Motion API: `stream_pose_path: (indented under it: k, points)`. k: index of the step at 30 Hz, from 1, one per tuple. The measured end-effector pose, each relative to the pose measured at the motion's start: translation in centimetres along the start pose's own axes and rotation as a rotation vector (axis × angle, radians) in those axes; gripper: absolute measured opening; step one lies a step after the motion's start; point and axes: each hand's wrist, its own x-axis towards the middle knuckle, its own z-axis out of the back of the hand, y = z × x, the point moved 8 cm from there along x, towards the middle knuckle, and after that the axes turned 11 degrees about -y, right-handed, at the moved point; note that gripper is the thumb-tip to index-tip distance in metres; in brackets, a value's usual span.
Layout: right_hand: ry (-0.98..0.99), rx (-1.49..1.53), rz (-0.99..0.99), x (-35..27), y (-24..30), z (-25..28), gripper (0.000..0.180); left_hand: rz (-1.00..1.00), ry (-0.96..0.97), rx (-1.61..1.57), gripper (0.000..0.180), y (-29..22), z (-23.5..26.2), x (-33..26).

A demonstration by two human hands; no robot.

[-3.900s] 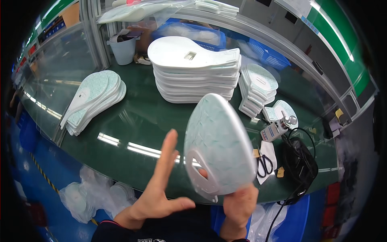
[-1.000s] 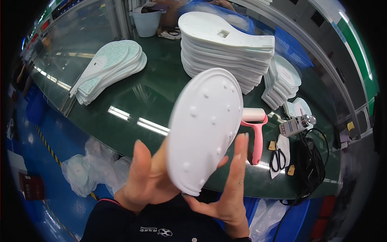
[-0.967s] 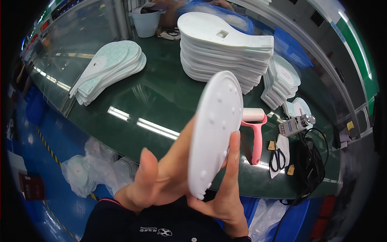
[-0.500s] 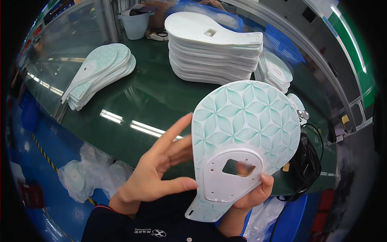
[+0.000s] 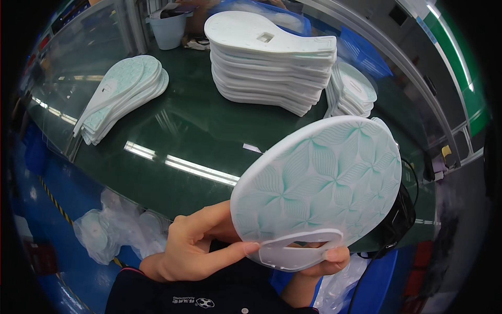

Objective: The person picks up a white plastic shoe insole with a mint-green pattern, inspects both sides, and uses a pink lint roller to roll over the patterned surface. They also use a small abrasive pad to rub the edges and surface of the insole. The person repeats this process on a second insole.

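Between my hands a white plastic panel (image 5: 319,183) with a green leaf pattern is tilted, its rounded end up and away from me. Its recessed part with a cutout faces me at the lower edge. My left hand (image 5: 201,246) grips the left edge, thumb on the face and fingers behind. My right hand (image 5: 327,264) holds the lower right edge with the thumb in front; its other fingers are mostly hidden behind the panel. Beyond stands a tall stack of similar white panels (image 5: 269,68), the top one plain side up with a small square hole.
Another pile of patterned panels (image 5: 123,94) lies at the left of the dark green table (image 5: 183,131). More panels (image 5: 353,91) are stacked at the right. A white bucket (image 5: 168,31) and blue crates (image 5: 366,49) stand behind. A black bag (image 5: 400,220) sits right; plastic-wrapped pieces (image 5: 112,230) lie lower left.
The panel has been tipped from facing me nearly upright to a flatter slant. My left hand, fingers apart beside the edge before, has closed on it. My right hand keeps its hold.
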Motion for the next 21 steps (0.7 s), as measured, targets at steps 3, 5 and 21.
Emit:
stream_pose_path:
  k: [3, 5, 21]
  points:
    - [-0.052, -0.024, 0.035, -1.0, 0.4, 0.9, 0.056, 0.015, -0.012, 0.026, 0.048, 0.1, 0.2, 0.0]
    - [-0.047, -0.016, 0.050, -1.3, 0.5, 1.2, 0.056, 0.023, -0.010, 0.029, 0.047, 0.3, 0.3, 0.1]
    - [-0.243, -0.093, 0.151, -1.0, 0.9, 1.1, 0.059, 0.047, 0.051, -0.061, 0.050, 0.2, -0.1, 0.0]
